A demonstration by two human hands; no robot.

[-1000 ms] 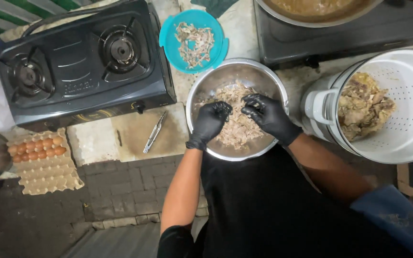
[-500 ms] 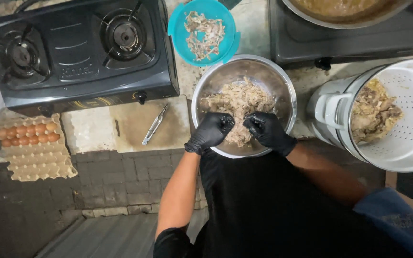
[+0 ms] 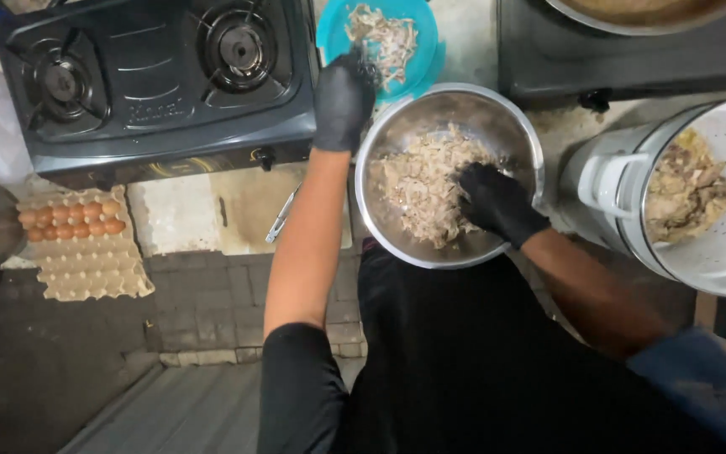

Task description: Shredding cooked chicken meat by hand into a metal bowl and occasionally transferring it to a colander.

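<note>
While R hand (image 3: pixel 497 202) digs shredded meat (image 3: pixel 418 189), grip unclear | L hand (image 3: pixel 344 99) curled over blue bowl (image 3: pixel 413 71)

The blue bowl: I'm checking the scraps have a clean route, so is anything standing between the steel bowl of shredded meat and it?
Nothing visible does. The blue bowl sits just beyond the steel bowl, their rims nearly meeting. The left hand is at the blue bowl's near edge; the right hand is down in the shredded meat.

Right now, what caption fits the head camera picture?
Gloved left hand reaches the blue bowl; right hand in steel bowl of shredded meat.
</note>
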